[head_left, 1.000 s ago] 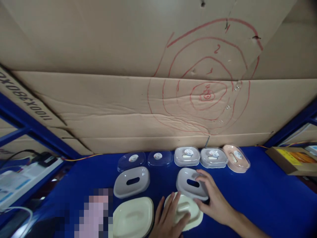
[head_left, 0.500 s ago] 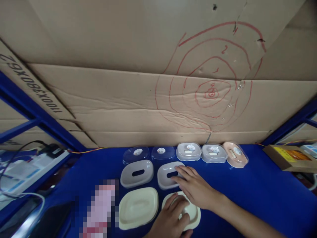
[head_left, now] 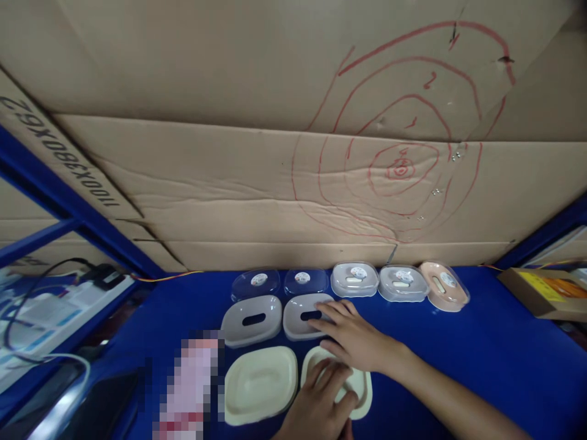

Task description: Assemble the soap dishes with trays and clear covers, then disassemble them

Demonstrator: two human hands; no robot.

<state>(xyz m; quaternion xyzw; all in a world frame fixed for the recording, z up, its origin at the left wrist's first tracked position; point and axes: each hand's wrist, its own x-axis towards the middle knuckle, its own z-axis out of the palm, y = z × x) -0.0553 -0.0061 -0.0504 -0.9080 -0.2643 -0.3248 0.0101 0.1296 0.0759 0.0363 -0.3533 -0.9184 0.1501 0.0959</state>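
Observation:
My right hand reaches in from the right, its fingers spread over the right side of a grey slotted dish. A matching grey dish lies against it on the left. At the bottom centre, my left hand rests with bent, parted fingers over a cream tray, covering its left and middle part. Neither hand is visibly gripping a dish. Left of it lies another cream tray.
Two clear lids stand behind the grey dishes. Two lidded grey boxes and a lidded peach box are to their right. A cardboard wall rises behind. An open carton sits far right; a power strip and cables lie left.
The two grey dishes have slid left, with my right hand on the right one; they now sit side by side. My left hand stays over the cream tray. The view has shifted slightly.

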